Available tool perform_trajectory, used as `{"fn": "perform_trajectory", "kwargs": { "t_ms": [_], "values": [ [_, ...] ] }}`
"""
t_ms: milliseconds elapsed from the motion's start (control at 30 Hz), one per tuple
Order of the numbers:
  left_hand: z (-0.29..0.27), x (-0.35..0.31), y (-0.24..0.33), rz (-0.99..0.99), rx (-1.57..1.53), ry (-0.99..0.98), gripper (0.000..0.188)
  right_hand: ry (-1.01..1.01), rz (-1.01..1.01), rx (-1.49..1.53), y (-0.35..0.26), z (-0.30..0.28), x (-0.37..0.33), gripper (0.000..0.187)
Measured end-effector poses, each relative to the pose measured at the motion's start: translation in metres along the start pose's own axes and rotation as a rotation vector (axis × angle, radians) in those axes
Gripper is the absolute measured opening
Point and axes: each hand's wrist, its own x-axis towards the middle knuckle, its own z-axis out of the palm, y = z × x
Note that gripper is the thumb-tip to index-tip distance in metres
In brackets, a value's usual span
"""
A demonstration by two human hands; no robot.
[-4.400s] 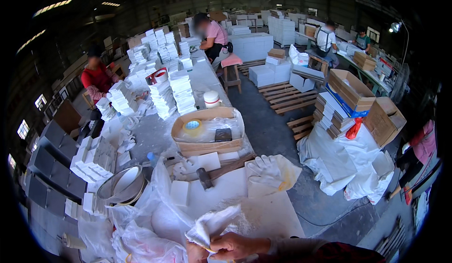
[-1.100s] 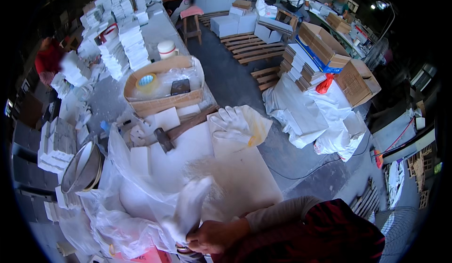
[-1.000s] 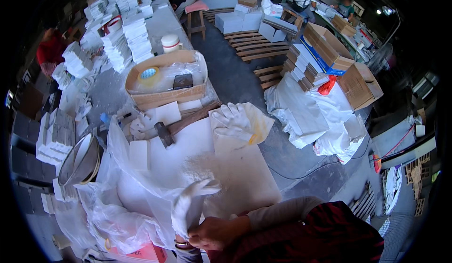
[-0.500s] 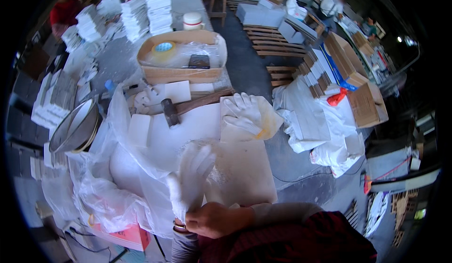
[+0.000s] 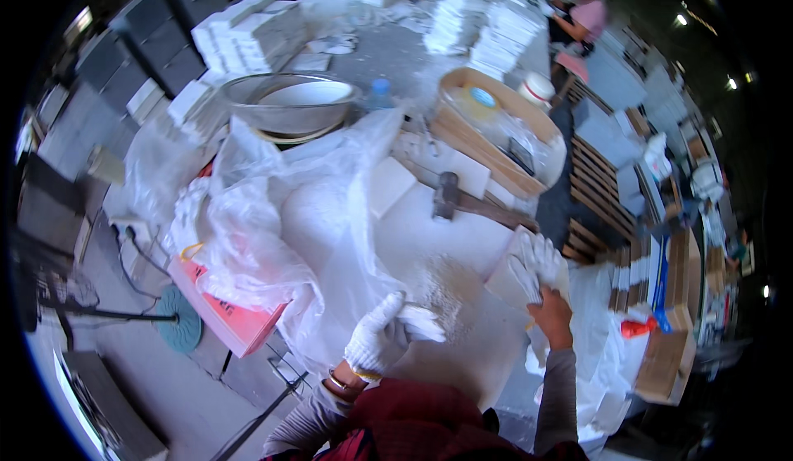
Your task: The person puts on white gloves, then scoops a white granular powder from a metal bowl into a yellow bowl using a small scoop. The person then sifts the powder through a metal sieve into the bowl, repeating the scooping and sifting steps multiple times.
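My left hand, in a white knit glove, hovers over the near part of a white slab with its fingers stretched out and empty. A pile of pale grit lies just beyond it. On the right, my bare right hand has its fingers closed on the near end of a second white glove, which lies over the slab's right edge. Farther off rests a hammer, its wooden handle pointing right toward that glove. Clear plastic sheeting is bunched left of the slab.
An open cardboard box with tape inside stands beyond the hammer. Metal basins sit at the far left, near stacks of white tiles. A pink-red box is below the plastic. Another person sits at the far right.
My right hand has let go of the glove cuff at my left wrist and moved right onto the second glove. The view has swung left.
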Motion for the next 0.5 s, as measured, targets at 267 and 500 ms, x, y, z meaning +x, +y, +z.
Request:
{"fn": "perform_trajectory", "kwargs": {
  "t_ms": [267,500],
  "values": [
    [0.04,-0.017,0.026,-0.058,0.895,-0.077,0.057,0.101,-0.052,0.503,-0.046,-0.056,-0.007,0.021],
    [0.058,-0.002,0.011,0.059,0.974,0.306,0.05,0.037,-0.777,0.504,-0.192,-0.116,-0.062,0.028]
  ]
}}
